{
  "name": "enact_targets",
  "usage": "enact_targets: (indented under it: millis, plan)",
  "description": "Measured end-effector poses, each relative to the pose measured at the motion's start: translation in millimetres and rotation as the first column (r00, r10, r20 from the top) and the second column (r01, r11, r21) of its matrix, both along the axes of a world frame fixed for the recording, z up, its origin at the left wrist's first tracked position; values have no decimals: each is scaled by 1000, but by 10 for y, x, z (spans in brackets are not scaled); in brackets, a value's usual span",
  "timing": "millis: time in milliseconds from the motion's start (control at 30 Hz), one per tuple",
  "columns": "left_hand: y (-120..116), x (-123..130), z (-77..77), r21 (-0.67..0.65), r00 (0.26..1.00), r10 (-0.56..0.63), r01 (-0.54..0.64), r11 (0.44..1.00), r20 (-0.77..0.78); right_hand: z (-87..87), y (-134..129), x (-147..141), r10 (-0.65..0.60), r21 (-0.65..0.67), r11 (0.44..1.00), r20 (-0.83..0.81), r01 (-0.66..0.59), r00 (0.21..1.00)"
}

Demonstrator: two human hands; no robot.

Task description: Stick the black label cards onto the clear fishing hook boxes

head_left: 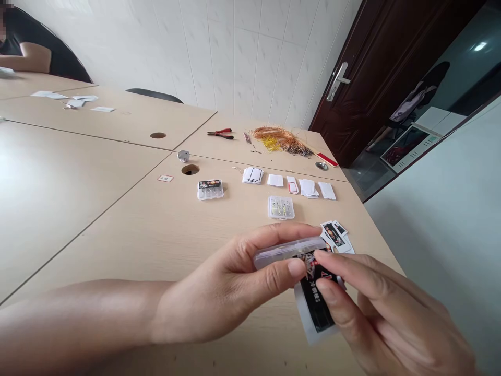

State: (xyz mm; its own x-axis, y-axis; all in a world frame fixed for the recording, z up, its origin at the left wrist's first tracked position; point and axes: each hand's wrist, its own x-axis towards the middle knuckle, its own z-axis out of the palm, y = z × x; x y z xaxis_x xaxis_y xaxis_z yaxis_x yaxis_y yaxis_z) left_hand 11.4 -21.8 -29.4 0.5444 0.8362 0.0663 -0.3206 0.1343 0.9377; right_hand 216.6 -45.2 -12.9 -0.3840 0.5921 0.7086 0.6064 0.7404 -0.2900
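Clear plastic box (284,250) held just above the surface (117,245), toward near right: left hand (223,282) closed on its left end, right hand (387,308) pinching a black printed card (315,297) against it. Similar cards (334,235) lie just beyond.

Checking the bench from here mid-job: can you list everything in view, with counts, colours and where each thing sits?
held plastic box: 1, clear, between both hands
printed card: 1, black and white, against the held box
printed cards: small pile, black and white, just beyond the hands
box with black label: 1, clear, mid-table
box with yellowish contents: 1, clear, mid-table
white card piles: 5, white, in a row
pliers: 1, red handles, far table
wire bundle: 1, copper, far table
left hand: 1, gripping the held box
right hand: 1, pinching card and box
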Motion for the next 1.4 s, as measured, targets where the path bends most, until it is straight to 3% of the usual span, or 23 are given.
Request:
enact_targets:
  millis: [600, 1033, 1400]
  plan:
    - [-28, 6, 3, 7, 998, -4, 3, 1000, 58, 11, 10, 0, -2, 8, 1000, 53, 1, 999]
    - [-18, -3, 16, 25, 998, -2, 1, 1000, 55, -4, 20, -56, -73, 146, 987, 81, 60, 994]
    - [-21, 5, 1, 48, 998, 8, -11, 999, 56, -23, 16, 2, -72, 84, 994, 100, 64, 992]
